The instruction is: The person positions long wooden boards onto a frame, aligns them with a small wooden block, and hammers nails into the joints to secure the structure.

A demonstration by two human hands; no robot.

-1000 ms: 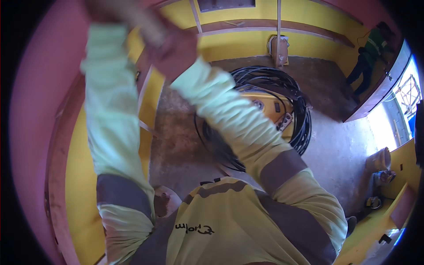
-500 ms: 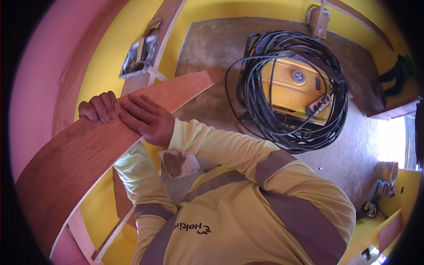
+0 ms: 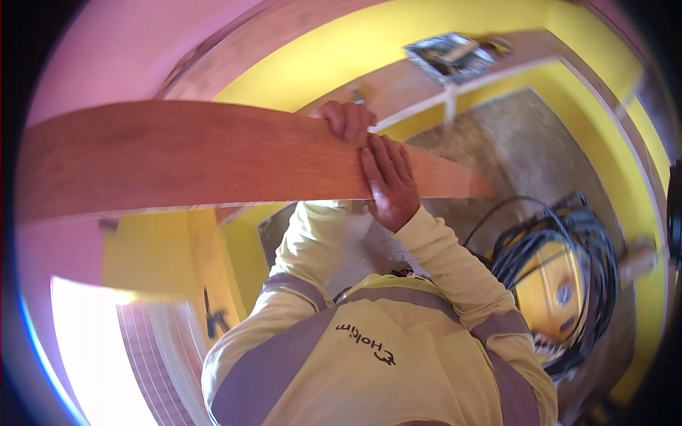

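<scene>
Board [image 3: 192, 157] swung crosswise; left hand [image 3: 347, 119] grips far edge, right hand [image 3: 392, 181] near edge.

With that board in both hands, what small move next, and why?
Probably slide the left hand leftward along the reddish board, the right hand steadying it: the hands sit close together, with most of the visible board left of them.

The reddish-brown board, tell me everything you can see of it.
The board is long, flat and thin-looking, apparently wood, with a reddish-brown face and a paler near edge. It spans the view crosswise in front of the person, its left part reaching the picture's rim, its right end looking narrower. The left hand has its fingers curled over the far edge; the right hand lies across the near edge, fingers on the face.
</scene>
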